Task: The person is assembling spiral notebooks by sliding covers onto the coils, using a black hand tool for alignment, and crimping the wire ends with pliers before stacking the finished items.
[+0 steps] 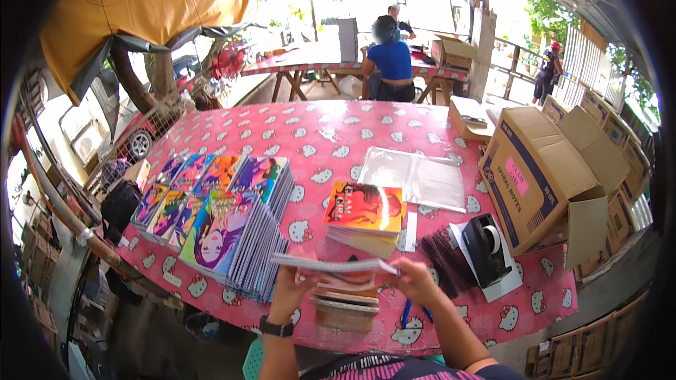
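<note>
My left hand (290,287) and my right hand (417,281) grip opposite ends of a notebook (338,263), its long edge tilted up toward me. The fingers of both hands are closed round its ends. Beneath it on the table sits a small stack (345,315) of pads or boards, partly hidden by the notebook. Just beyond lies a pile of orange-covered notebooks (362,205). Left of my hands stand several stacks of spiral notebooks (229,232) with colourful illustrated covers. A blue pen-like object (406,313) lies near my right wrist.
Clear plastic sleeves (415,177) lie past the orange pile. On the right are black plastic coils (448,262), a black tape dispenser (487,248) and a large open carton (531,176). The pink patterned tablecloth (313,176) covers the table. A person in blue (394,60) sits at another table.
</note>
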Demonstrator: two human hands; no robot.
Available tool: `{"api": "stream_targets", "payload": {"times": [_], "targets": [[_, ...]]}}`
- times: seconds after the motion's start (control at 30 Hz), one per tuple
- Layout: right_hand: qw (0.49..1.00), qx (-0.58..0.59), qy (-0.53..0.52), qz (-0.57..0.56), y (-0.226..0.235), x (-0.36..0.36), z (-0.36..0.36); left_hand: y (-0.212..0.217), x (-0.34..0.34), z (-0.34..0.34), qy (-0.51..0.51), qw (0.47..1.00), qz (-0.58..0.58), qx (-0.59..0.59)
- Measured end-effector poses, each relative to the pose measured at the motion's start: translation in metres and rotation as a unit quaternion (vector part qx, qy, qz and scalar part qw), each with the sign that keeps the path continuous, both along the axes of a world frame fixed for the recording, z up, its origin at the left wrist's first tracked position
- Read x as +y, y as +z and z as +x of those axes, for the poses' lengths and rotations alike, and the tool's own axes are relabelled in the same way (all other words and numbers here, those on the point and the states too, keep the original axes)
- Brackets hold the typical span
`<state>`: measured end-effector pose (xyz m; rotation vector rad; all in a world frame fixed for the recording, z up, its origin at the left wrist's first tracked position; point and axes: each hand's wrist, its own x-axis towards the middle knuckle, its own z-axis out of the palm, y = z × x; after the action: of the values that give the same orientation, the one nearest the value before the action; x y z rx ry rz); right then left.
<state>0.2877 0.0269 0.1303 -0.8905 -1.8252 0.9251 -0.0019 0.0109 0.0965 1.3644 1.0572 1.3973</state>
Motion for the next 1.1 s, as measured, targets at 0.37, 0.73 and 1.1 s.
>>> {"api": "stream_targets", "payload": {"times": [0.37, 0.73, 1.1], "targets": [[0.998, 0.009, 0.016, -0.065, -0.071, -0.03, -0.001, 0.008, -0.038, -0.022, 0.027, 0.998, -0.057, 0.02], [0.995, -0.069, 0.064, -0.02, -0.069, -0.041, 0.015, 0.056, -0.034, -0.005, -0.107, 0.977, -0.107, 0.147], [0.992, 0.109, 0.006, -0.063, -0.109, -0.035, -0.043, -0.043, -0.026, -0.019, -0.062, 0.982, -0.095, -0.15]]}}
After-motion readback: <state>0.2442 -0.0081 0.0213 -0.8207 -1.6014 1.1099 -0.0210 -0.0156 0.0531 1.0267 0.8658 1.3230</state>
